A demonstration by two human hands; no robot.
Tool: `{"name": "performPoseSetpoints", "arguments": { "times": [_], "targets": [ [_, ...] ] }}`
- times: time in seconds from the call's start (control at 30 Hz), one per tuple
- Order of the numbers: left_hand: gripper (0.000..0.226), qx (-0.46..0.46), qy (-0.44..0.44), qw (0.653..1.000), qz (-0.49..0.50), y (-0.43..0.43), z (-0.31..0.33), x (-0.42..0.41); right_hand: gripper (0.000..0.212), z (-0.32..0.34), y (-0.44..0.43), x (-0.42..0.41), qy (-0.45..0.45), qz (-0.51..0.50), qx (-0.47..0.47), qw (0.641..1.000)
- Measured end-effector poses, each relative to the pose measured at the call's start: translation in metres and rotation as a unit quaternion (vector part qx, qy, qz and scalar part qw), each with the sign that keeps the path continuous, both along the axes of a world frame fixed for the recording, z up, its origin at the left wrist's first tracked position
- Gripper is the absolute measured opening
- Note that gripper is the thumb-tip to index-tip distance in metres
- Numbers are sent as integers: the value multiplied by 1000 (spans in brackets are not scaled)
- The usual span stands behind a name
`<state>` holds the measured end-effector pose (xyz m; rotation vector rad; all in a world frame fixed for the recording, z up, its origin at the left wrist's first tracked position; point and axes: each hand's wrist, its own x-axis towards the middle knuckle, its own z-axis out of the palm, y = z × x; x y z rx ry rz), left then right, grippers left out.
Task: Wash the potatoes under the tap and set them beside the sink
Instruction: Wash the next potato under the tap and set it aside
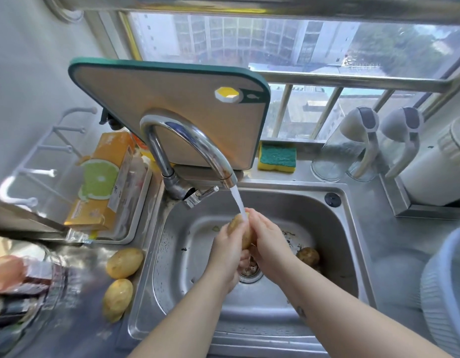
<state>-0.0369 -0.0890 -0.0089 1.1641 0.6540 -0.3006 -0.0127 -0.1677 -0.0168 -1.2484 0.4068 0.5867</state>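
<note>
- Forearms enter from the bottom edge of the head view; left hand and right hand meet over the middle of the sink.
- Both hands wrap the held potato, stood on end between the palms. Fingers are curled round it and lie close together, none spread.
- Stream from the tap lands on the potato's upper end, right at the right hand's fingertips.
- On the counter, just left of the sink rim, lie the far counter potato and the near counter potato. They look clean, so we take them as done.
- A darker sink potato sits on the basin floor right of the drain; we judge it unwashed.
- To do this step well, we reckon: roll the potato so every face meets the water, rub with the thumbs, keep it low to limit splash, and grip firmly since wet skin slips.
- Room is tight. The open counter patch by the two potatoes is narrow, with a tray behind it and clutter further left. We would set the potato back from the rim so it cannot roll in.
- The spout arches over the hands and a cutting board leans behind it, so the free way out is leftward and low.
</note>
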Motion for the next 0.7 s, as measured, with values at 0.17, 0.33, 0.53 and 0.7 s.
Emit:
{"name": "performPoseSetpoints", "arguments": {
  "times": [0.17, 0.33, 0.53, 0.7],
  "targets": [
    [50, -76, 81, 994, 11, 9, 3, 7, 52, -11, -13, -4, -77, 68, -8, 995],
    [36, -121, 44, 991, -20, 4, 3, -3, 17, -2, -5, -1, -56, -8, -111, 992],
    [25, -69, -41, 996, -45, -2, -1, -10, 21, 8, -10, 1, -66, -7, -78, 995],
    [25, 46, -54, 997, -27, 1, -1, -2, 22, 7, -18, 5, -81, 44, -33, 995]
  ]
}}
